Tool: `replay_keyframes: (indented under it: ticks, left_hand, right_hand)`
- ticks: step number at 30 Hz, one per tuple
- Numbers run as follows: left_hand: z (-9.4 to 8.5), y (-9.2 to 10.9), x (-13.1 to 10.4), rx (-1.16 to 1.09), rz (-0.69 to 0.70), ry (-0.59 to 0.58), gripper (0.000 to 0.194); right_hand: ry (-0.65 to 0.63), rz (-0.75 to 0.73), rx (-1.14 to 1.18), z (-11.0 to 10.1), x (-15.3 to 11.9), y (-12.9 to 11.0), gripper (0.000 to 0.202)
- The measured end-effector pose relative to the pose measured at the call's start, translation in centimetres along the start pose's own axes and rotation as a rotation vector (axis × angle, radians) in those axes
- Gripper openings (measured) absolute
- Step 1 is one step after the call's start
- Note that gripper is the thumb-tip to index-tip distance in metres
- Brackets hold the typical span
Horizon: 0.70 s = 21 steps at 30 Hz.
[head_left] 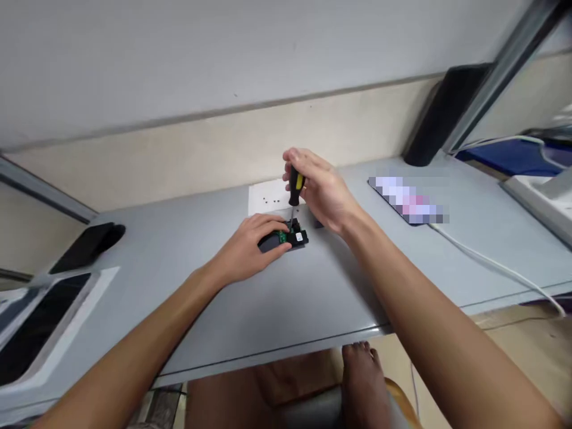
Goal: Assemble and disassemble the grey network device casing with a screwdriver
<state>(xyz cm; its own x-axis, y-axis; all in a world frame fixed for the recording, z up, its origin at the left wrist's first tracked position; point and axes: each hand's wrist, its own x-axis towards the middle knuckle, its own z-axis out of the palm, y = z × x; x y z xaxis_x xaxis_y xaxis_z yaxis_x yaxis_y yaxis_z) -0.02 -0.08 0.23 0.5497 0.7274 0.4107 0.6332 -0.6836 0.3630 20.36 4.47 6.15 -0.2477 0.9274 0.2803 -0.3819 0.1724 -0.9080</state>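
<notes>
My right hand (pixel 324 187) is closed around the black and yellow handle of a screwdriver (pixel 295 186). The screwdriver stands nearly upright, and its metal shaft points down at a small black device (pixel 297 238) with a green circuit board showing. Whether the tip sits in a screw is too small to tell. With its fingers and thumb on either side, my left hand (pixel 257 244) grips the device against the grey table. Behind them lies a white sheet (pixel 261 199) with several tiny dark pieces on it, which look like screws. Part of the sheet is hidden by my right hand.
To the right lies a phone (pixel 404 199) with a white cable (pixel 487 244) running off the table edge (pixel 313 348). A black cylinder (pixel 435 119) leans in the back right corner. At left are a black object (pixel 84 247) and a dark panel on white (pixel 44 322).
</notes>
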Motion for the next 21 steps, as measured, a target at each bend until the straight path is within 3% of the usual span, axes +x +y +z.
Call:
replay_keyframes:
  ticks: [6, 21]
  left_hand:
    - [-0.27, 0.07, 0.13, -0.023, 0.011, -0.015, 0.027]
    - [-0.02, -0.02, -0.01, -0.017, 0.014, -0.011, 0.025]
  right_hand:
    - [0.023, 0.011, 0.170, 0.55, -0.21, -0.06, 0.062]
    - [0.016, -0.024, 0.060, -0.05, -0.04, 0.41, 0.049]
